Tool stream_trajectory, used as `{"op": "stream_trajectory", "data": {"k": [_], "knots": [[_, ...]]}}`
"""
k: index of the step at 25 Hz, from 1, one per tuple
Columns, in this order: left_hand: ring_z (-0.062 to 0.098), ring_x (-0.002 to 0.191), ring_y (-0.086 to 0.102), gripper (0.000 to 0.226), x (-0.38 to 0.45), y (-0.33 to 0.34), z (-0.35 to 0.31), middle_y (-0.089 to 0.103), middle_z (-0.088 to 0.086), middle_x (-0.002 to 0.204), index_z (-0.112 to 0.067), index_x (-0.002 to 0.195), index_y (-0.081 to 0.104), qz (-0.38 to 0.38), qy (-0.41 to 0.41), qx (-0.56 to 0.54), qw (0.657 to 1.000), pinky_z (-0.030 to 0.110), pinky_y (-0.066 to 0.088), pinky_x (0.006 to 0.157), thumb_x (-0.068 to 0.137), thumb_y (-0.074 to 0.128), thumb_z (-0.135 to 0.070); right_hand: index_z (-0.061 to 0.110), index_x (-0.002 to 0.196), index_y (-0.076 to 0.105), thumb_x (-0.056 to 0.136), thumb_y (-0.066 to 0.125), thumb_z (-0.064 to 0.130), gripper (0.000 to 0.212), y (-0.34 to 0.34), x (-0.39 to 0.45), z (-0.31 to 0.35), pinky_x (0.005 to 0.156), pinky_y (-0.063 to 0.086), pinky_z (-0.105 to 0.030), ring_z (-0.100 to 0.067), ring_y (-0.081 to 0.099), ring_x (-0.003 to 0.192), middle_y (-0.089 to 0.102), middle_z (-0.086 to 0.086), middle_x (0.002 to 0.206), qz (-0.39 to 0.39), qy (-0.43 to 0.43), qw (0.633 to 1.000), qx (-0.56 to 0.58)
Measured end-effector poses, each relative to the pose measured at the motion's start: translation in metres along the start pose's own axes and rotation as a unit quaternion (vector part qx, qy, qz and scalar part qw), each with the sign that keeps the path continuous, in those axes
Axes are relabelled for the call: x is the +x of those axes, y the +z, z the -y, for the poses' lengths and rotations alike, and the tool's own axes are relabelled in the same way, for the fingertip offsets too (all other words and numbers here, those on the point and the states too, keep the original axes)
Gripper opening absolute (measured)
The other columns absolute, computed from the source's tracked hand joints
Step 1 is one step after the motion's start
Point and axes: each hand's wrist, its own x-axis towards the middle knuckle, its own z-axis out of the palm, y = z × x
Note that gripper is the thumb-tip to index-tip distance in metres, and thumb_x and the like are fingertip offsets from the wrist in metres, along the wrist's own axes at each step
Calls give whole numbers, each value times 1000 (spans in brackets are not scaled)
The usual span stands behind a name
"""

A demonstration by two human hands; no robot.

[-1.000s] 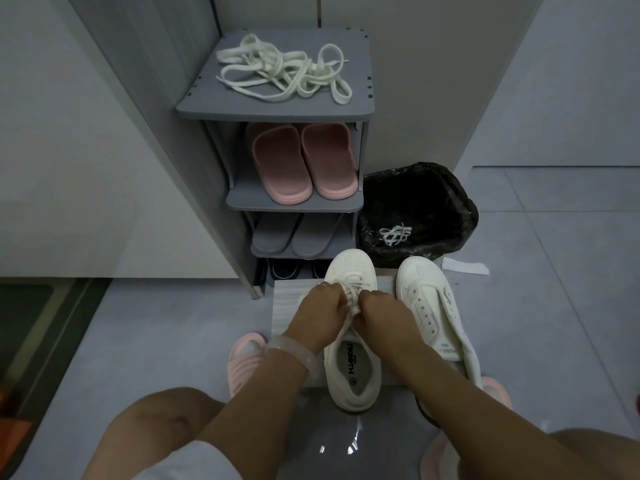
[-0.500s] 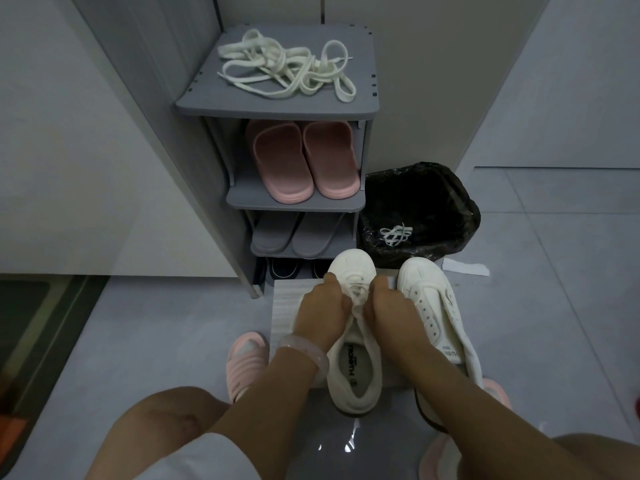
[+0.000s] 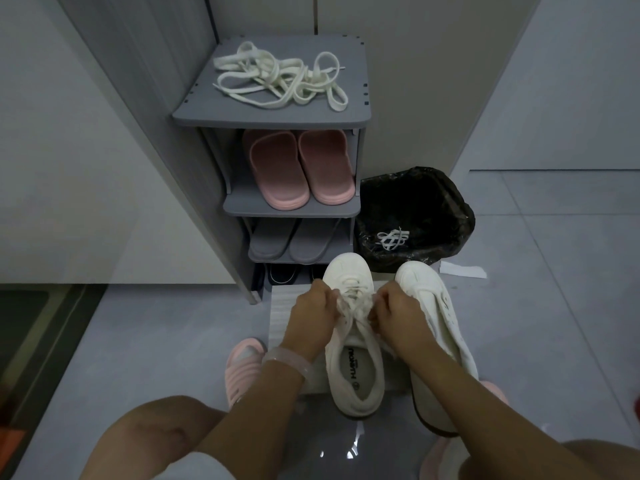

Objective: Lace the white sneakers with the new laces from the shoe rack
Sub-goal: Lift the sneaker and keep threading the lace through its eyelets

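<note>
Sneakers sit side by side on a pale mat (image 3: pixel 280 317) on the floor before us; our left hand (image 3: pixel 313 315) and right hand (image 3: pixel 398 315) each pinch lace on the left sneaker (image 3: pixel 355 372), which could shift under uneven tugging. Beside it the right sneaker (image 3: pixel 436 323) waits unlaced. Farther off, a lined bin (image 3: pixel 415 209) holds a discarded lace (image 3: pixel 391 239), and the new laces (image 3: pixel 280 79) lie tangled atop the shoe rack (image 3: pixel 270 116), likely to snag

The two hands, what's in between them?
In the head view, the laced front of the left white sneaker lies between the left hand and right hand; both pinch its lace.
</note>
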Motion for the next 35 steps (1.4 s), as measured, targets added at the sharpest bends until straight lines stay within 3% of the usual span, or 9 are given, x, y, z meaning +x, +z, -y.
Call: {"op": "stream_trajectory", "data": {"k": [3, 6, 10, 14, 18, 21, 26, 31, 35], "knots": [[12, 75, 54, 11, -4, -5, 4, 57, -1, 78, -9, 83, 55, 75, 32, 26, 996, 10, 42, 63, 88, 59, -18, 18, 78, 49, 89, 59, 20, 15, -3, -2, -3, 61, 40, -16, -14, 54, 72, 57, 2, 76, 67, 17, 997, 17], [15, 76, 47, 27, -3, -3, 9, 49, 0, 76, -18, 65, 42, 59, 79, 104, 990, 19, 31, 61, 88, 56, -11, 23, 66, 41, 88, 58, 14, 30, 4, -5, -4, 58, 35, -20, -12, 48, 69, 52, 2, 74, 59, -23, 997, -37], [27, 79, 59, 18, 1, -1, 7, 58, 15, 89, -11, 81, 40, 15, 45, 8, 999, 38, 53, 70, 97, 37, -20, 14, 84, 41, 96, 40, 12, 12, 6, 0, -5, 67, 48, -36, -24, 58, 71, 60, -8, 78, 20, -32, 998, -47], [15, 66, 58, 13, -2, -9, 3, 57, 11, 87, -11, 90, 37, -24, -48, -165, 985, 17, 50, 48, 100, 29, -11, 14, 97, 36, 97, 32, 6, 9, 1, -1, -5, 64, 58, -43, -27, 63, 61, 63, -17, 78, -5, 94, 981, 172], [2, 70, 52, 16, -9, -6, 6, 57, -4, 78, -15, 76, 51, 42, 25, -8, 999, 3, 41, 58, 91, 55, -17, 16, 74, 51, 89, 58, 18, 17, -2, -7, -3, 71, 50, -28, -19, 61, 76, 62, -4, 81, 78, 32, 996, 36], [11, 68, 52, 29, -6, -4, 9, 53, -3, 69, -18, 64, 43, 36, 46, 53, 997, 13, 41, 61, 89, 55, -10, 15, 78, 50, 88, 57, 16, 12, 3, -8, -5, 71, 46, -30, -18, 57, 81, 59, -3, 88, 61, -33, 996, -48], [30, 66, 57, 13, -2, -9, 2, 53, 20, 85, -9, 88, 34, -105, -116, -266, 951, 37, 55, 54, 99, 28, -8, 20, 77, 36, 97, 33, 9, 22, 5, -5, -4, 66, 57, -46, -30, 66, 68, 65, -11, 80, -72, 68, 989, 112], [5, 72, 52, 17, -11, -3, 9, 58, -1, 81, -7, 92, 55, 18, -31, -64, 997, 8, 40, 61, 93, 53, -23, 4, 90, 56, 92, 54, 20, 16, 7, -9, 0, 72, 45, -29, -22, 57, 83, 61, -9, 89, 23, 25, 999, 8], [11, 64, 43, 36, -10, -4, 5, 43, -6, 65, -18, 59, 36, 25, 64, 107, 992, 18, 30, 57, 88, 58, -14, 11, 80, 49, 91, 55, 17, 14, 9, -11, -1, 68, 41, -26, -16, 50, 76, 55, -6, 85, 22, -34, 997, -72]]}}
